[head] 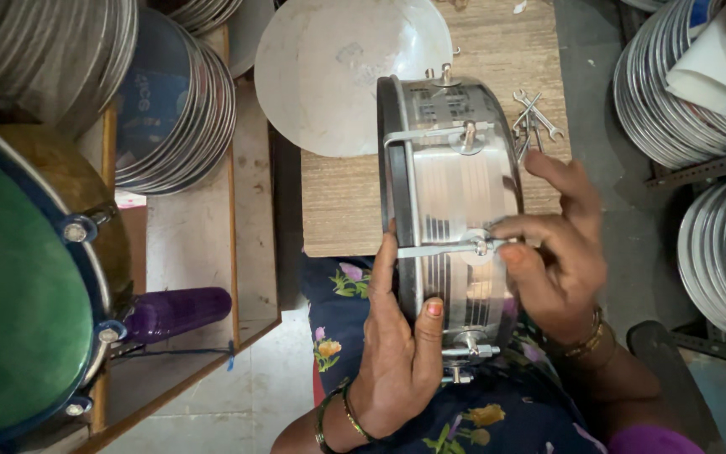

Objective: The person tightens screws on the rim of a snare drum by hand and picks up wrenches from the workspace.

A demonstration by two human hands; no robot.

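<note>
Fingers point(521, 229) of the right hand point(560, 252) pinch a small nut point(481, 245) on a tension rod point(439, 249) of the metal drum point(455, 202), which stands on edge between lap and worktop point(338, 210). The left hand point(397, 353) clasps the drum's rim, steadying it. This looks like hand-tightening the rod; next probably calls for a spanner point(535, 113), lying just beyond.

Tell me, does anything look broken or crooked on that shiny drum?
Nothing looks broken. The metal drum stands on its side, steadied by the left hand. The right hand pinches a tension rod, which lies straight.
</note>
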